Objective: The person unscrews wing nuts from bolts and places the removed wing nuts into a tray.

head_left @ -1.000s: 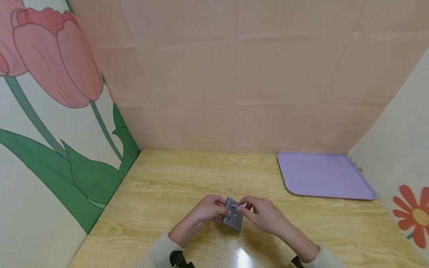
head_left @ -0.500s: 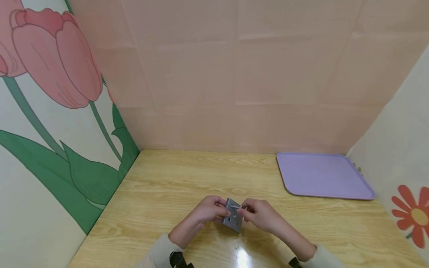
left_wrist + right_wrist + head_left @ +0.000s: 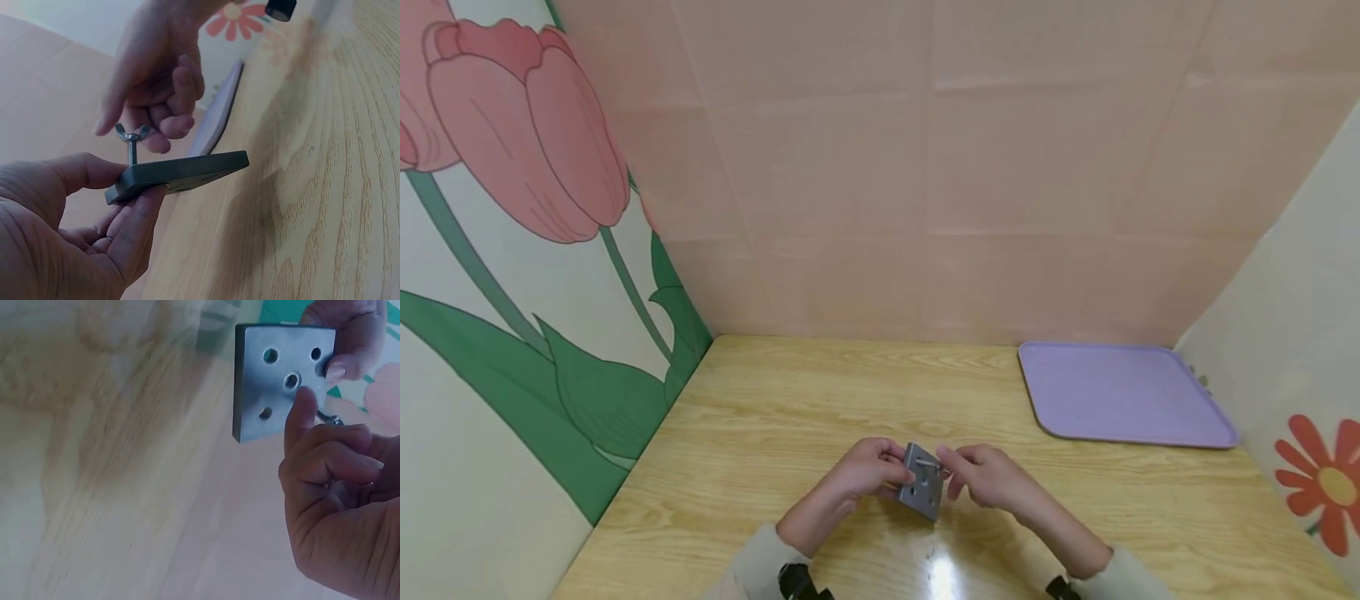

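My left hand (image 3: 868, 467) grips a small grey metal plate (image 3: 917, 497) at one edge, thumb on one face and fingers on the other, tilted over the table. Several round holes pierce the plate's face, as the right wrist view shows. A wing bolt (image 3: 132, 150) stands upright from the plate near my left thumb, its winged head away from the plate. Close by that head is my right hand (image 3: 988, 477), one finger extended beside a wing and the others loosely bent, not pinching it. In the right wrist view my fingers partly hide the wing bolt (image 3: 335, 419).
The wood-grain table (image 3: 820, 392) extends beneath both hands. At its back right lies a purple tray (image 3: 1127, 392). A pink cloth backdrop (image 3: 925, 183) rises behind, with flower-printed panels on the left and right.
My right fingers pinched the wing bolt's head in the earlier frames; now they have let go and spread around it. My left hand and the plate have stayed almost still.
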A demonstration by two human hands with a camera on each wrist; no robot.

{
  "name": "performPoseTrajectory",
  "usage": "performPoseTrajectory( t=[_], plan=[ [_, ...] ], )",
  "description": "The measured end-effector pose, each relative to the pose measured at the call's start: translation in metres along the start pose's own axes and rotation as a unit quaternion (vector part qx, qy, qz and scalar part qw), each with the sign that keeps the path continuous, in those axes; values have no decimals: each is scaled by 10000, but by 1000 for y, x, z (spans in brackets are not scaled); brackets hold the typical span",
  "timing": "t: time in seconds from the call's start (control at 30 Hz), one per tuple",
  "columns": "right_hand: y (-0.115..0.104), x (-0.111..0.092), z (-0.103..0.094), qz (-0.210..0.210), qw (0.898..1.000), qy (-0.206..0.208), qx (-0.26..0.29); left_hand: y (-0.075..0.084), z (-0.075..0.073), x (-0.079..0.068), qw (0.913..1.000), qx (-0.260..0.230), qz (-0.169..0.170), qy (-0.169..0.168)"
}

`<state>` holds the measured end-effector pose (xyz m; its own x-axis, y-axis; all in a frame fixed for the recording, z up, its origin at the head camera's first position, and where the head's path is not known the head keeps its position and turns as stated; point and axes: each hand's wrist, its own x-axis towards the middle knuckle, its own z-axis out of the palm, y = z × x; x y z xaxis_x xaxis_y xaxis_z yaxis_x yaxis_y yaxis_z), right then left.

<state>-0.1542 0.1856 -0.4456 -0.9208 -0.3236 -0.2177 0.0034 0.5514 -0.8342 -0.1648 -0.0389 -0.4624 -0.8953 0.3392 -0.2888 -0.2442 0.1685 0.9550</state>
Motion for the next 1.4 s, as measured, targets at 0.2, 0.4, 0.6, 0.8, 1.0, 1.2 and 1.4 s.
performPoseTrajectory(
  t=[0.2,0.4,0.6,0.8,1.0,1.2,1.4],
  plan=[
    [-1,-1,2,-574,9979,-121,-292,1,0,-2,10000,-47,-45,-21],
    [-1,-4,2,-1219,9881,239,-911,1,-1,-1,10000,-60,-46,-10],
    [1,0,2,-339,9993,16,155,0,-1,0,10000,-44,11,-1],
    [4,2,5,181,9926,-579,1049,-1,-1,0,10000,-32,5,-55],
    [0,1,8,-454,9985,-120,272,0,-2,0,10000,-79,-22,-42],
    [-1,-1,10,-1088,9918,379,-551,1,-3,-1,10000,-91,-40,-6],
    [-1,1,8,-434,9989,172,57,1,-4,-1,9999,-97,-31,-13]
  ],
)
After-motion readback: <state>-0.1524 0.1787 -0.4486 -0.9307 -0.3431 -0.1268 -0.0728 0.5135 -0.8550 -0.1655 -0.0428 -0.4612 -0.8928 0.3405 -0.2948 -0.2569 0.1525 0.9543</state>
